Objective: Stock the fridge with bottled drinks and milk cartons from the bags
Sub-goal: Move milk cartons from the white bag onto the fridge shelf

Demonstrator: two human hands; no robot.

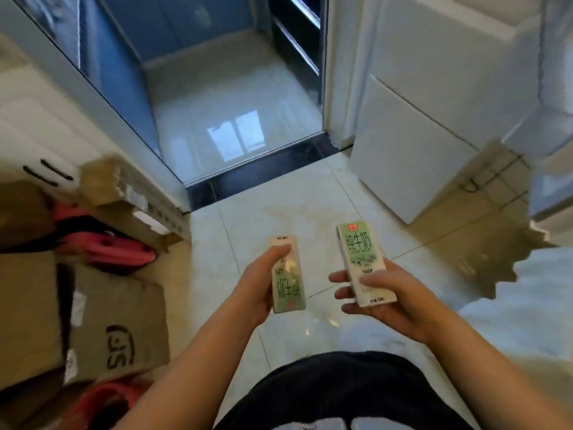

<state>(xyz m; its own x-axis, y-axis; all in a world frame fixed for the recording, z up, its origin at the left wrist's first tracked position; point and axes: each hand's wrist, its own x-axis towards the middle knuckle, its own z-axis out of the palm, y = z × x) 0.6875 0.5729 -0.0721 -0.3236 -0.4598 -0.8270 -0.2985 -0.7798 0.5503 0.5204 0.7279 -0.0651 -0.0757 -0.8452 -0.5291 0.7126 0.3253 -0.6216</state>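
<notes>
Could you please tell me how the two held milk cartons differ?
The left green-and-white milk carton, gripped by the left hand, shows its print upside down, red logo nearest the person; the right green-and-white milk carton, in the right hand, reads upright, logo farthest. Left thumb presses its far end, right thumb its near end. Same design.

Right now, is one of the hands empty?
No, the left hand holds the left carton and the right hand holds the right carton.

L carton (pixel 286 274) in L hand (pixel 263 288), R carton (pixel 361 262) in R hand (pixel 386 304), apart, over floor (pixel 294 206). Boxes (pixel 117 321) L; fridge (pixel 418 125) ahead-R.
</notes>
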